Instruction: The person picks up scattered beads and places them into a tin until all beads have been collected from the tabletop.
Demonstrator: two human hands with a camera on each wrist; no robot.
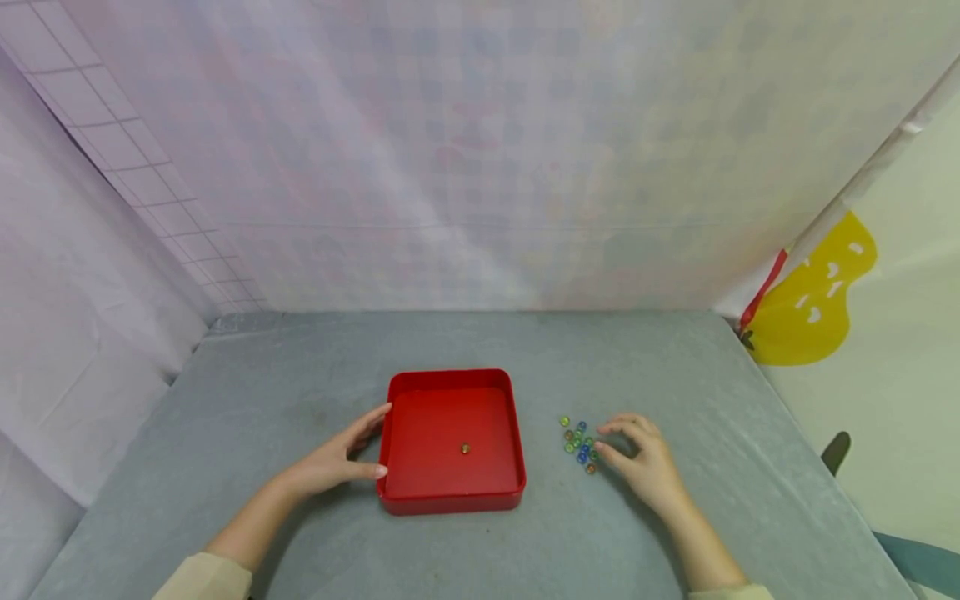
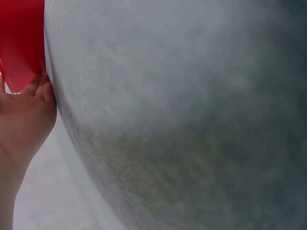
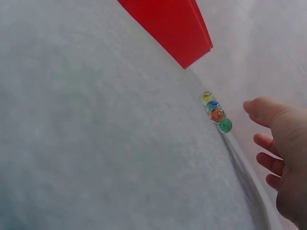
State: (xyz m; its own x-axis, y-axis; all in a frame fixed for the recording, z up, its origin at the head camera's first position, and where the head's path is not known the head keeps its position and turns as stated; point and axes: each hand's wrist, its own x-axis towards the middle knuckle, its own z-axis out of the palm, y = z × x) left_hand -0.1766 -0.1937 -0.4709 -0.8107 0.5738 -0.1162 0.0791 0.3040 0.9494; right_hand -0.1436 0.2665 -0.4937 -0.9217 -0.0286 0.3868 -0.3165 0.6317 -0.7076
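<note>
A red square tray (image 1: 453, 502) stands on the grey cloth, with one marble (image 1: 466, 448) on its floor. My left hand (image 1: 330, 465) is at the tray's left side, thumb and fingertips touching the wall and rim with the fingers spread. To the right of the tray lies a loose cluster of glass marbles (image 1: 577, 443) in green, blue, yellow and orange. Over the cluster's right edge is my right hand (image 1: 647, 467), thumb and forefinger apart, with nothing seen between them. An orange-swirled marble (image 3: 217, 114) and a green one (image 3: 225, 125) show in the right wrist view.
The grey cloth (image 1: 315, 354) covers the table. A pale patterned curtain (image 1: 480, 167) hangs behind it. White sheets (image 1: 82, 350) hang at the left, and a sheet with a yellow printed shape (image 1: 813, 308) hangs at the right.
</note>
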